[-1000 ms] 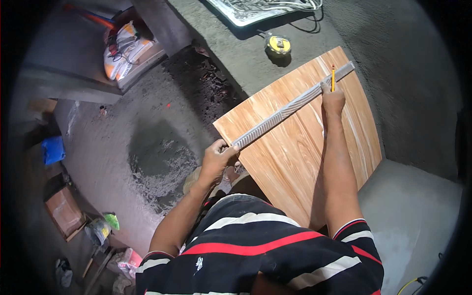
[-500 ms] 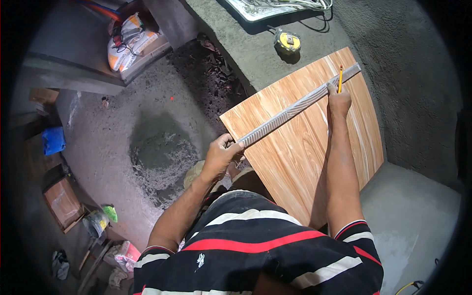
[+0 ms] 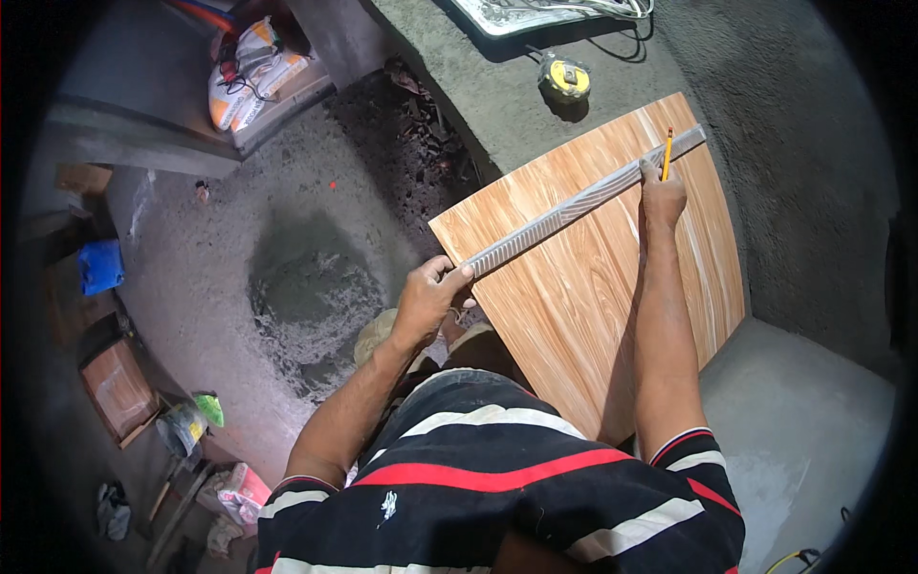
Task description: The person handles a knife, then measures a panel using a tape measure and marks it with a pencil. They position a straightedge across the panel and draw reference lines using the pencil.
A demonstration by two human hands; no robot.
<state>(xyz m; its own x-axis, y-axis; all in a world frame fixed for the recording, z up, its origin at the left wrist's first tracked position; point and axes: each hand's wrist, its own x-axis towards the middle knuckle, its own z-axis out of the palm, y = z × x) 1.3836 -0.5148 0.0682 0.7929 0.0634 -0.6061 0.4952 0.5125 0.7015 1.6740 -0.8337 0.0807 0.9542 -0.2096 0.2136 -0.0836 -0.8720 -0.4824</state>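
Observation:
A wood-grain board or tile lies in front of me, its far part on a rough grey ledge. A patterned pale straightedge lies diagonally across it. My left hand is closed on the straightedge's near left end at the board's edge. My right hand holds a yellow pencil upright, its fingers against the straightedge toward the right end. A yellow tape measure sits on the ledge beyond the board.
A white tray with cables stands on the ledge. Sacks are at upper left. A blue object, a wooden piece, a bucket and debris line the left floor. A rough wall rises at right.
The view has shifted slightly, so the board, straightedge and tape measure appear further right. My left hand with the straightedge's near end sits a little higher along the board's edge.

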